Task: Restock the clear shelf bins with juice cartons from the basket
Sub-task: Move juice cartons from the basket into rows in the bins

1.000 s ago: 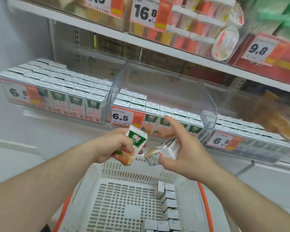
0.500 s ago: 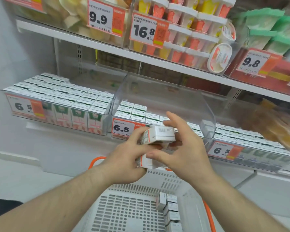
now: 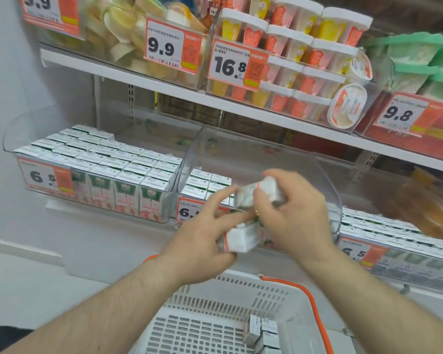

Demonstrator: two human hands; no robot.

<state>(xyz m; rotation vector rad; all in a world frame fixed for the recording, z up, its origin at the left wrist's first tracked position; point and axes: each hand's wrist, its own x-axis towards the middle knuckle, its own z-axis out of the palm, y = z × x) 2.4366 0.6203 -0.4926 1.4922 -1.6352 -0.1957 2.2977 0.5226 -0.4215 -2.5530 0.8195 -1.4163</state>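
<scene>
Change vs 0.5 s ago: both hands have risen and now sit in front of the middle clear plastic shelf bin (image 3: 253, 154). The two cartons, then stacked close together, are now apart, one in each hand. More of the upper shelf shows at top of view than before.

Left hand (image 3: 202, 249): grip closed round a small white juice carton with orange edge (image 3: 241, 237), lying on its side, thumb below, index finger stretched forward past it.

Right hand (image 3: 292, 213): grip closed round a second white juice carton (image 3: 256, 194), also tilted, held higher, just at the front lip of the middle bin. Motion blur; print on both cartons not legible.

Middle bin: rows of white-topped cartons at its floor, part hidden by hands; orange-and-white price tag (image 3: 189, 213) on front, partly covered.

Left clear bin (image 3: 92, 175): packed w/ upright cartons, green-and-orange faces to front, tag reads 6.5. Right clear bin (image 3: 394, 241): also filled, tag 6.5.

White slotted plastic basket with orange handle (image 3: 241, 290) below the hands; a few cartons (image 3: 262, 333) standing at its right side.
</scene>
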